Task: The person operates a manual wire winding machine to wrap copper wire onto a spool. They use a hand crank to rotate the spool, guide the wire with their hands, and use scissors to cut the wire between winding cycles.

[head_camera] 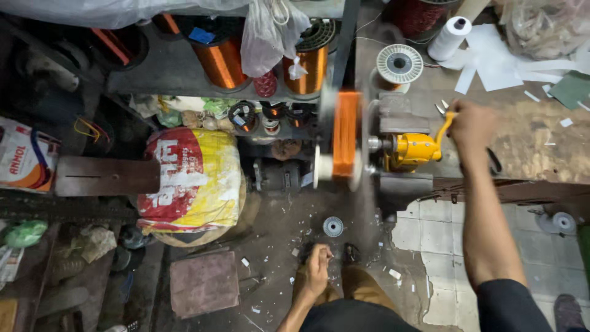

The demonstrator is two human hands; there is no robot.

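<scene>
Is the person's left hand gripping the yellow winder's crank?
No, the left hand is low by the knee; the right hand grips the crank of the yellow winder.

Hand-crank coil winder (pixel 410 150) at desk (pixel 522 147) edge, spinning.

Yellow geared body, clamped at the desk's 9 o'clock edge, shaft horizontal toward 9 o'clock. Yellow crank handle (pixel 444 126) rises at 1 o'clock from the body, gripped in the right hand (pixel 472 126). On the shaft, a bobbin (pixel 344 138) wound with orange-copper wire, held between pale round flanges, standing on edge and motion-blurred. Left hand (pixel 317 273) well apart, at 7 o'clock from the bobbin, low near the knee, fingers pinched together; what they pinch is too fine to see.
</scene>
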